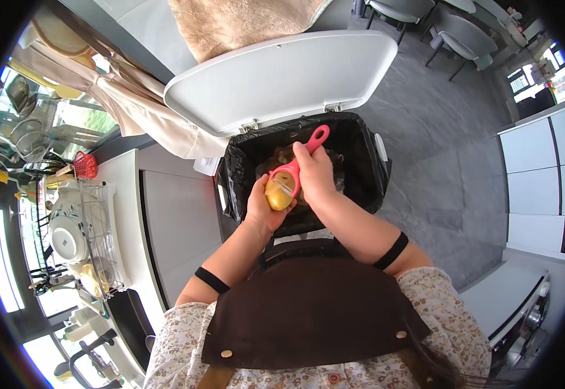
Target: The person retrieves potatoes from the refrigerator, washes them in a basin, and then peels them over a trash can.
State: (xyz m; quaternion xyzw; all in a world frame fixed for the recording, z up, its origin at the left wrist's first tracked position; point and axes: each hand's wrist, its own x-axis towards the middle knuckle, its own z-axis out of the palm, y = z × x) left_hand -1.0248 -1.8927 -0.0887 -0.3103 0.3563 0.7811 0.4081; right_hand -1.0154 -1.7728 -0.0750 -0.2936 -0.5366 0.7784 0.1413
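My left hand [261, 207] holds a yellow potato [278, 198] from below and the side. In my right hand [317, 176] is a pink Y-shaped peeler [318, 136], its looped handle end pointing up and away from me. The peeler's metal blade lies across the upper part of the potato. Both hands are over an open waste bin lined with a black bag [357, 141]. Scraps [282, 155] lie inside the bin, partly hidden by my hands. The bin's white lid [282, 82] stands raised at the far side.
A counter [129, 209] runs along the left, bearing a wire dish rack [109, 238] with bowls. Behind the lid are a curtain [136, 97] and a brown fleecy cloth [243, 24]. Grey chairs [467, 41] stand far right, and white cabinets [530, 180] line the right side.
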